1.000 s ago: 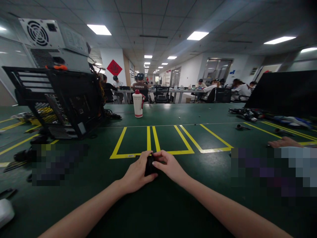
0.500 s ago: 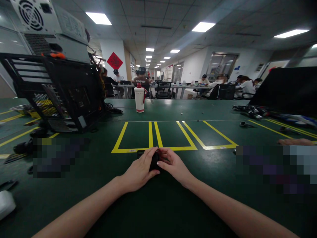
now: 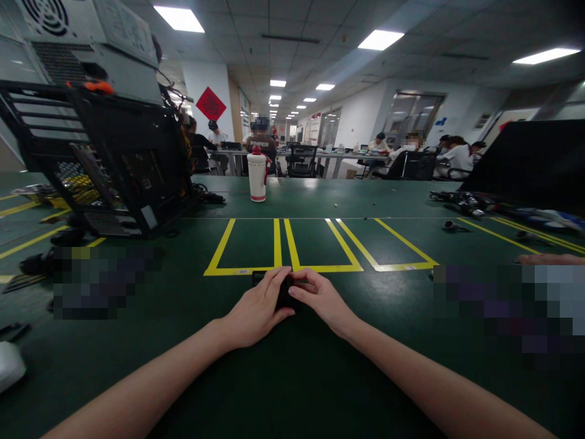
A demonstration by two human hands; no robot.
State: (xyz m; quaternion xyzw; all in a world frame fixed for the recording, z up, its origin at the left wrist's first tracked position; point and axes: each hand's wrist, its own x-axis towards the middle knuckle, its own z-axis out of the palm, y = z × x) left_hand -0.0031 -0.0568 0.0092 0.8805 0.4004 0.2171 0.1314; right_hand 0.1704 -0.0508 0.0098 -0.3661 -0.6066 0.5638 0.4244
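Note:
A small black object (image 3: 284, 295) lies between my hands at the middle of the green table (image 3: 292, 378), just in front of the yellow tape. Its kind is hard to make out, as my fingers hide most of it; a flat black corner shows past the left fingers. My left hand (image 3: 258, 311) is closed over it, fingers on top and thumb along the near side. From the other side, my right hand (image 3: 320, 299) has its fingers and thumb drawn together at the object's right edge; whatever they pinch is too small to tell.
Yellow tape outlines (image 3: 283, 268) mark the table ahead. Beyond them stands a white bottle (image 3: 257, 177) with a red lid. An open computer case (image 3: 114, 164) stands at left, with cables nearby. A black panel (image 3: 534, 164) rises at right. Another person's hand (image 3: 548, 260) rests at the right edge.
The right hand's fingers and thumb have drawn closer together at the black object's edge. The left hand keeps its hold. The whole view has shifted slightly.

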